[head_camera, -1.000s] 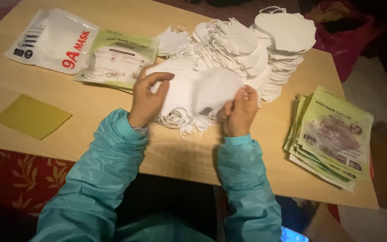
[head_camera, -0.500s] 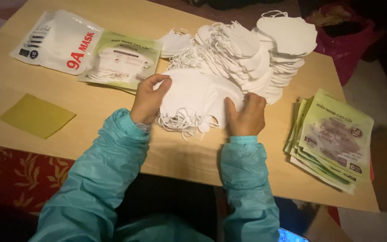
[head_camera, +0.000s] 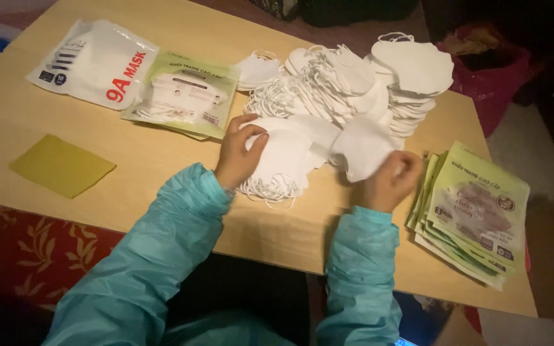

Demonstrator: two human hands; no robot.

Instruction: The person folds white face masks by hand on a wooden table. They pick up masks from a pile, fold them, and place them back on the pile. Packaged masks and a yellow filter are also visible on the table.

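White mask [head_camera: 361, 151] in right hand [head_camera: 391, 182].

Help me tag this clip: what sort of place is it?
Likely a home mask-packing table: a heap of white fabric face masks, a stack of green printed pouches, a plain wooden tabletop.

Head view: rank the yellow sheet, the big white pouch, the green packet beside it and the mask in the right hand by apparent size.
1. White pouch
2. Green packet
3. Yellow sheet
4. Mask, partly hidden by the right hand

The sheet lies nearer the camera than the packet, so that order is unsure.
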